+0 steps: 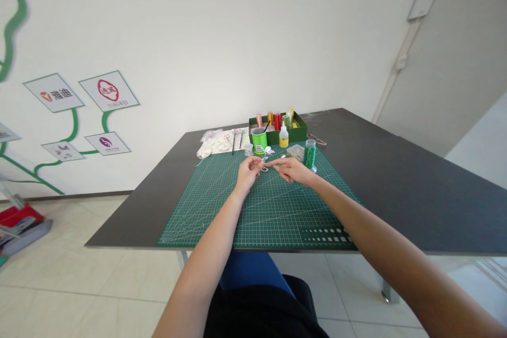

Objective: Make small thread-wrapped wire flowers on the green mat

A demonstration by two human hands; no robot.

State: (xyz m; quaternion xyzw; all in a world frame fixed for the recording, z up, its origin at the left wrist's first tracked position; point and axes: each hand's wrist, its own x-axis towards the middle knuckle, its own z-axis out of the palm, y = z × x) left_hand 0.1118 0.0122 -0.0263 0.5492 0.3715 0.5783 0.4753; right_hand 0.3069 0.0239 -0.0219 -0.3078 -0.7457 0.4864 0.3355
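Observation:
My left hand (249, 170) is closed in a pinch on a small pale blue-and-white craft piece (265, 159) over the cutting mat. Too small to make out is its exact kind. My right hand (291, 169) comes in from the right, index finger stretched to the piece and the other fingers curled; what they hold, if anything, is hidden. Just below the fingertips lies a white ring (264, 169). A spool of green thread (309, 153) stands upright beside my right hand. Behind both hands is a bright green can (259, 141) with a dark-handled tool in it.
The green cutting mat (206, 206) covers the middle of the dark table (415, 195). At the back stand a green box (298, 133) of thread spools, a glue bottle (283, 136) and a small white jar (248, 149). Thin dark sticks (233, 142) lie on white paper at left.

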